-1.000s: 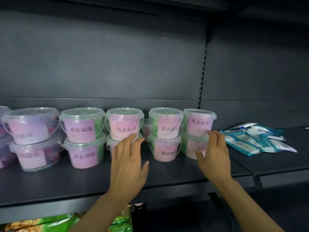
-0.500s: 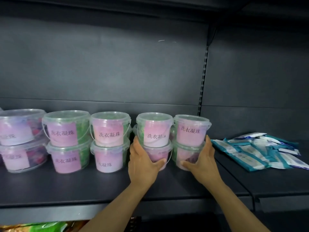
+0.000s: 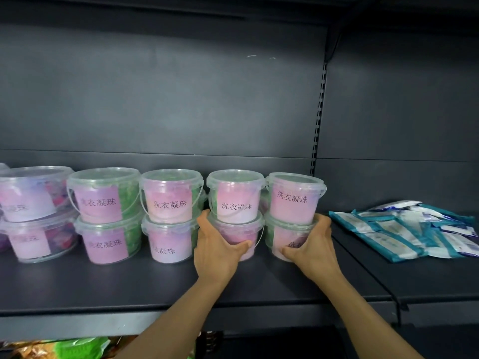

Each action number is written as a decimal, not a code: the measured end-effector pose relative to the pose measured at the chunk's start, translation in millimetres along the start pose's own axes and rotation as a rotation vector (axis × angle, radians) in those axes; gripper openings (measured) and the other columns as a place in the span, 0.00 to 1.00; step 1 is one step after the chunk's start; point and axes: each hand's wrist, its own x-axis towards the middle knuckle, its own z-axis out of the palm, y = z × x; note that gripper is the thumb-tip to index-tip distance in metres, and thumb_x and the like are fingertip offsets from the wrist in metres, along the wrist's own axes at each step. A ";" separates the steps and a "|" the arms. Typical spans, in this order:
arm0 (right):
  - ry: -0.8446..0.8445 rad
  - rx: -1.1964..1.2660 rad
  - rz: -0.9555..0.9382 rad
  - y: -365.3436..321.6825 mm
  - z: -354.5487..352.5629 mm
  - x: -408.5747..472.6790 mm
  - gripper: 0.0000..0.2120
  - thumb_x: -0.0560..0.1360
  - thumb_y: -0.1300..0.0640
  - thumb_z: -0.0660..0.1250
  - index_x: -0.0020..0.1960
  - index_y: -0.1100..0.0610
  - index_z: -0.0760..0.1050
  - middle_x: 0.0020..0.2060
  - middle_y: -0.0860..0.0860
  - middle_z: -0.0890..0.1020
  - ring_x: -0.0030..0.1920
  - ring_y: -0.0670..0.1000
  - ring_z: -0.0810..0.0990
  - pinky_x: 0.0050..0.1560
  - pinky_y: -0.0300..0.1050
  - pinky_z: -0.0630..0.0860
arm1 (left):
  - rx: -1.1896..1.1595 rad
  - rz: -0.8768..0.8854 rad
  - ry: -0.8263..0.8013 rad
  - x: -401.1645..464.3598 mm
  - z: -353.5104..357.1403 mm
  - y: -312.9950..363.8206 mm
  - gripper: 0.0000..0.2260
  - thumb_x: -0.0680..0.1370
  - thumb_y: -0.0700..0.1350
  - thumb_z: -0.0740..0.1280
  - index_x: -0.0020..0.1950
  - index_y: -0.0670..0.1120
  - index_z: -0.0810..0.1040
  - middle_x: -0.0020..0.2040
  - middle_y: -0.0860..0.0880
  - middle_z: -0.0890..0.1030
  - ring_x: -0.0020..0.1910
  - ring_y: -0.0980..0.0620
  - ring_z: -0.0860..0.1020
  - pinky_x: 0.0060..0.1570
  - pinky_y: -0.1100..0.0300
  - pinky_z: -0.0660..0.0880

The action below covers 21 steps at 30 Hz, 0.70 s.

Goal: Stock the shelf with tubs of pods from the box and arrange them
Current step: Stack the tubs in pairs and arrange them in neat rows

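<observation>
A dark grey shelf fills the view, backed by a matching panel, and along it runs a row of clear lidded tubs stacked two high, each with a pink label. Far left sits the widest stack, then a green-filled pair, then a narrower pair. Off to the right, on the neighbouring shelf section, lies a loose heap of blue and white sachets, well apart from the tubs. Now the action: the left hand wraps the lower tub of the fourth stack, thumb curled across its front, fingers round its left side. The right hand grips the lower tub of the fifth stack, thumb across the front, fingers round the right side. Both stacks stand on the shelf, just beside each other, top tubs upright.
</observation>
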 end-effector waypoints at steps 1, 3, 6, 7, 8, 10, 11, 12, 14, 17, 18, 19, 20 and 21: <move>-0.010 0.009 -0.001 -0.4 0.0 0.4 0.42 0.59 0.58 0.78 0.65 0.54 0.56 0.60 0.53 0.67 0.50 0.50 0.72 0.48 0.42 0.70 | 0.004 0.004 -0.002 -0.1 -1.2 -0.7 0.47 0.60 0.52 0.80 0.70 0.50 0.55 0.66 0.48 0.72 0.63 0.45 0.73 0.57 0.49 0.74; -0.040 0.022 0.001 -1.0 -1.2 0.9 0.43 0.60 0.58 0.78 0.66 0.54 0.55 0.61 0.53 0.66 0.51 0.49 0.72 0.48 0.42 0.70 | 0.014 0.021 -0.017 -1.2 -4.2 -1.3 0.46 0.61 0.52 0.79 0.71 0.50 0.54 0.67 0.49 0.72 0.65 0.46 0.72 0.59 0.47 0.73; -0.098 0.056 0.000 0.3 -5.6 -1.5 0.49 0.61 0.58 0.78 0.71 0.51 0.50 0.66 0.53 0.64 0.56 0.49 0.71 0.53 0.41 0.70 | 0.028 0.064 -0.072 -7.6 -11.6 -2.0 0.45 0.66 0.50 0.77 0.73 0.51 0.51 0.69 0.50 0.69 0.66 0.46 0.71 0.59 0.46 0.73; -0.112 0.086 0.004 0.4 -8.0 -2.9 0.52 0.61 0.57 0.79 0.73 0.50 0.47 0.69 0.52 0.62 0.60 0.49 0.70 0.57 0.42 0.69 | 0.030 0.087 -0.092 -10.9 -15.0 -3.4 0.45 0.66 0.49 0.76 0.74 0.52 0.50 0.70 0.51 0.68 0.66 0.47 0.71 0.59 0.46 0.74; -0.115 0.125 0.013 -1.2 -11.2 -4.2 0.56 0.61 0.55 0.79 0.75 0.49 0.43 0.71 0.51 0.60 0.65 0.50 0.68 0.62 0.44 0.67 | 0.033 0.112 -0.112 -14.6 -19.0 -4.8 0.45 0.67 0.48 0.76 0.74 0.53 0.49 0.70 0.52 0.67 0.66 0.48 0.72 0.58 0.46 0.75; -0.068 0.206 0.013 -8.9 -19.6 -2.6 0.58 0.61 0.54 0.79 0.76 0.49 0.40 0.74 0.51 0.56 0.70 0.50 0.63 0.66 0.46 0.64 | 0.046 0.163 -0.143 -21.8 -27.6 -7.6 0.45 0.67 0.47 0.76 0.73 0.56 0.48 0.70 0.54 0.66 0.65 0.51 0.72 0.57 0.50 0.75; -0.031 0.233 0.000 -15.1 -24.3 1.0 0.58 0.62 0.53 0.79 0.76 0.49 0.40 0.75 0.51 0.54 0.71 0.50 0.62 0.67 0.47 0.63 | 0.060 0.180 -0.154 -24.2 -31.8 -7.6 0.45 0.67 0.48 0.75 0.73 0.57 0.48 0.70 0.55 0.66 0.66 0.53 0.71 0.56 0.53 0.74; 0.005 0.250 -0.019 -22.2 -29.2 5.9 0.58 0.62 0.53 0.79 0.76 0.49 0.40 0.75 0.52 0.54 0.72 0.51 0.61 0.67 0.48 0.63 | 0.087 0.194 -0.155 -26.0 -36.0 -6.0 0.44 0.68 0.49 0.75 0.73 0.56 0.48 0.69 0.55 0.66 0.66 0.53 0.69 0.55 0.56 0.72; 0.043 0.255 -0.053 -36.8 -37.5 18.9 0.56 0.62 0.51 0.79 0.76 0.47 0.43 0.74 0.53 0.57 0.71 0.53 0.63 0.67 0.52 0.64 | 0.179 0.232 -0.124 -26.6 -42.8 1.0 0.43 0.69 0.49 0.74 0.74 0.51 0.49 0.70 0.52 0.62 0.68 0.52 0.66 0.54 0.57 0.71; 0.020 0.123 -0.072 -51.6 -44.5 35.7 0.45 0.63 0.48 0.78 0.72 0.50 0.57 0.68 0.55 0.66 0.61 0.53 0.72 0.57 0.48 0.71 | 0.263 0.319 -0.098 -24.7 -49.1 15.5 0.39 0.71 0.50 0.73 0.74 0.51 0.52 0.69 0.52 0.59 0.66 0.52 0.66 0.52 0.58 0.72; 0.007 0.067 -0.075 -53.7 -46.4 39.6 0.40 0.63 0.48 0.78 0.68 0.51 0.62 0.65 0.55 0.70 0.56 0.52 0.74 0.53 0.45 0.73 | 0.277 0.332 -0.112 -24.0 -50.3 19.7 0.38 0.71 0.50 0.72 0.73 0.52 0.53 0.69 0.53 0.58 0.63 0.52 0.69 0.49 0.59 0.72; -0.001 0.033 -0.076 -54.4 -48.4 43.4 0.35 0.63 0.47 0.78 0.64 0.52 0.66 0.62 0.54 0.73 0.53 0.52 0.75 0.49 0.45 0.73 | 0.293 0.338 -0.129 -23.0 -51.1 22.7 0.37 0.71 0.50 0.72 0.73 0.52 0.53 0.69 0.54 0.58 0.61 0.52 0.71 0.46 0.60 0.70; -0.007 0.025 -0.075 -55.0 -51.2 46.1 0.32 0.63 0.48 0.78 0.61 0.53 0.68 0.58 0.54 0.75 0.51 0.51 0.76 0.47 0.45 0.74 | 0.309 0.339 -0.144 -21.7 -51.6 24.7 0.36 0.71 0.50 0.72 0.73 0.53 0.53 0.69 0.54 0.58 0.59 0.52 0.73 0.44 0.61 0.69; -0.011 0.035 -0.073 -55.1 -54.5 48.5 0.29 0.63 0.49 0.78 0.59 0.54 0.69 0.56 0.53 0.77 0.49 0.51 0.77 0.45 0.45 0.75 | 0.324 0.338 -0.158 -20.2 -52.0 26.0 0.36 0.72 0.49 0.72 0.72 0.53 0.53 0.69 0.54 0.58 0.58 0.51 0.73 0.44 0.61 0.69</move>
